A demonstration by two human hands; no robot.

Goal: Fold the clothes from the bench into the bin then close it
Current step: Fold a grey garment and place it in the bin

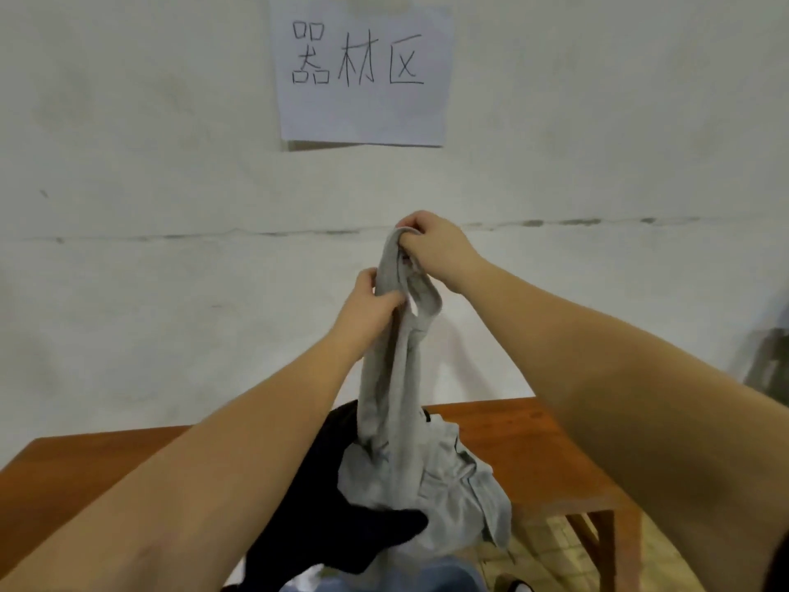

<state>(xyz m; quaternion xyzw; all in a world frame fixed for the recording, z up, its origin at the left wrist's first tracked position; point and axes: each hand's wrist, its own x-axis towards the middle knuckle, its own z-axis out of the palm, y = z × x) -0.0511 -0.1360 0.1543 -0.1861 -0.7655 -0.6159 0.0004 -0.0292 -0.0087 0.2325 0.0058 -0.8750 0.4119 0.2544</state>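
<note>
Denim knees point(384, 578) sat nearest, at six o'clock; beyond them a black garment point(324, 497) lay bunched on the smooth red-brown wooden bench point(533, 455). Soft grey garment point(397, 378) hung with its long axis upright, hem pooled on the bench. Left hand point(369, 301) pinched it lower; right hand point(435, 245), at one o'clock, clamped its top. No bin showed.

A gray shirt point(397, 378) is held up by the left hand point(369, 311) and right hand point(439, 245) above the brown desk point(533, 446), beside black clothes point(316, 476).
</note>
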